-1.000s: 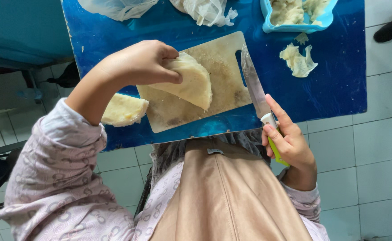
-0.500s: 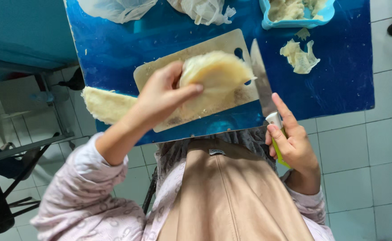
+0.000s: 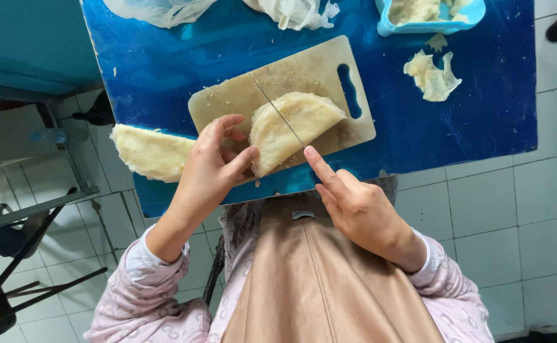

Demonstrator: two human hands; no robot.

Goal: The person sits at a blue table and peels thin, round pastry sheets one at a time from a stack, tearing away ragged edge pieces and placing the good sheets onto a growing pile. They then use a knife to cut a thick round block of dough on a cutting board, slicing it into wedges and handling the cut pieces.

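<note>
- Pressing the folded flatbread (image 3: 289,130) down on the cutting board (image 3: 227,105), the left hand (image 3: 212,166) keeps curled fingers on its near-left edge.
- The right hand (image 3: 354,206) is closed on the knife (image 3: 277,109), index finger along the spine.
- The blade lies diagonally across the bread, just beside the left fingertips.
- Another dough piece (image 3: 148,152) rests left on the blue table (image 3: 481,114).

Matt, crumb-dusted plastic cutting board (image 3: 304,76), thin metal knife blade (image 3: 277,109), flaky layered flatbread (image 3: 291,127), glossy blue tabletop (image 3: 183,57).
</note>
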